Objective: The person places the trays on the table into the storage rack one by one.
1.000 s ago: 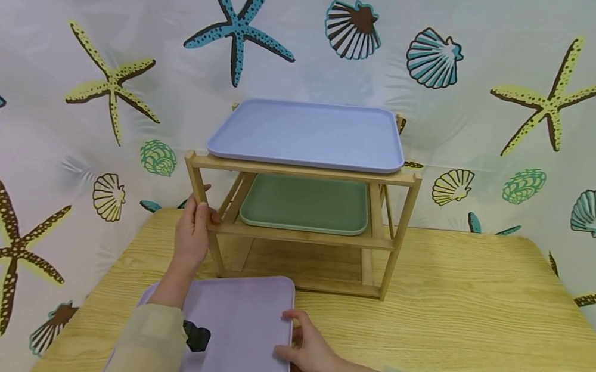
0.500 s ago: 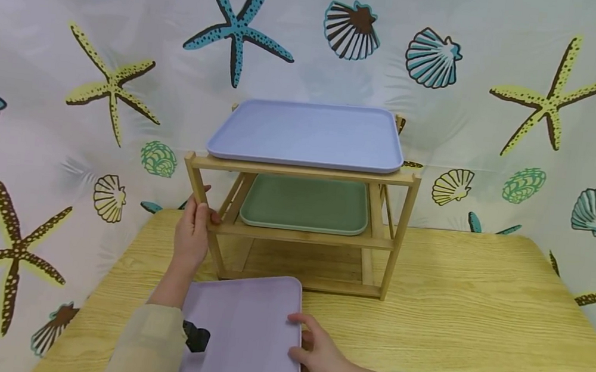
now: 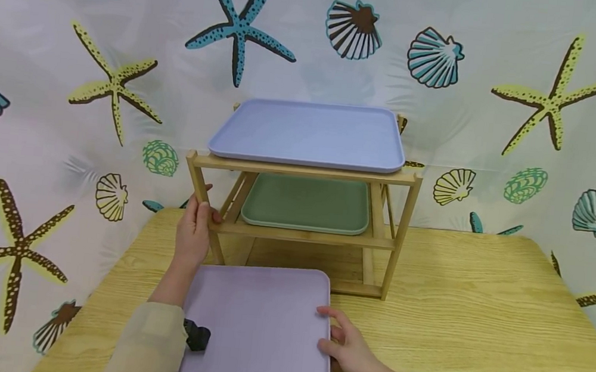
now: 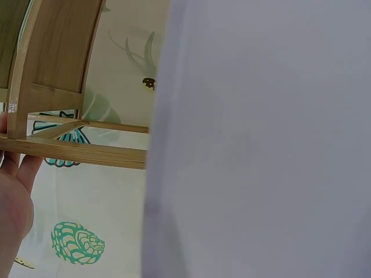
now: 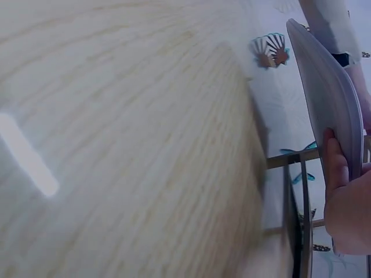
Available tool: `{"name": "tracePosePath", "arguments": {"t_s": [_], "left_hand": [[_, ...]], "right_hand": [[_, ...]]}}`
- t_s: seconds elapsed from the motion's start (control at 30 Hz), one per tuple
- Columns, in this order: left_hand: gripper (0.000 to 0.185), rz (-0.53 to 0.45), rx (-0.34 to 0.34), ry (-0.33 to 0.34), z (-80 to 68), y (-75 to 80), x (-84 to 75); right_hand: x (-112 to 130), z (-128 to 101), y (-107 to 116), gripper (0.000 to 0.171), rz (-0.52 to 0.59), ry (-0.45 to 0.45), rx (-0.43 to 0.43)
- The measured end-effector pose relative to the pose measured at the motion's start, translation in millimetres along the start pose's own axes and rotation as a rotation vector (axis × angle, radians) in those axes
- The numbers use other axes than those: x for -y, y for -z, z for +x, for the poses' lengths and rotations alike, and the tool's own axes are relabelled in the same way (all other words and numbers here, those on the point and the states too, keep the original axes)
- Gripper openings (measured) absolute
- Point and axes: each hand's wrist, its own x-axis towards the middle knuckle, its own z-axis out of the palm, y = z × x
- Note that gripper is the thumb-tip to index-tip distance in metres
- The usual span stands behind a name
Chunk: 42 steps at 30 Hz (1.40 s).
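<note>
My right hand (image 3: 349, 347) grips the right edge of a lilac tray (image 3: 263, 326), thumb on top and fingers reaching underneath. In the right wrist view, the tray (image 5: 330, 87) is held up off the table. My left hand (image 3: 193, 233) grips the front left post of a wooden rack (image 3: 304, 236); in the left wrist view its fingers lie behind the rack's frame (image 4: 87, 152). The tray's far edge is in front of the rack's lowest level, and my left forearm hides its left side. A blue tray (image 3: 308, 133) lies on the top level, a green tray (image 3: 307, 202) on the middle one.
The rack stands on a wood-grain table (image 3: 490, 312). Behind and beside it hangs a pale curtain (image 3: 298, 72) printed with starfish and shells. A small black device (image 3: 197, 337) sits at my left wrist, over the lilac tray.
My right hand has moved right with the lilac tray, which has turned straighter towards the rack and shifted slightly forward. My left hand has stayed on the post.
</note>
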Motion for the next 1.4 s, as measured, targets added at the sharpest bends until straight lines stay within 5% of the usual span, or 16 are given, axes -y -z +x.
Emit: {"name": "tracePosePath", "arguments": {"t_s": [0.87, 1.4], "left_hand": [[0.038, -0.006, -0.001, -0.014, 0.1, -1.3, 2.6], [0.039, -0.013, 0.003, -0.007, -0.9, -0.4, 0.2]], "right_hand": [[10, -58, 73, 0.046, -0.031, 0.067, 0.041], [13, -34, 72, 0.057, -0.065, -0.039, -0.154]]}}
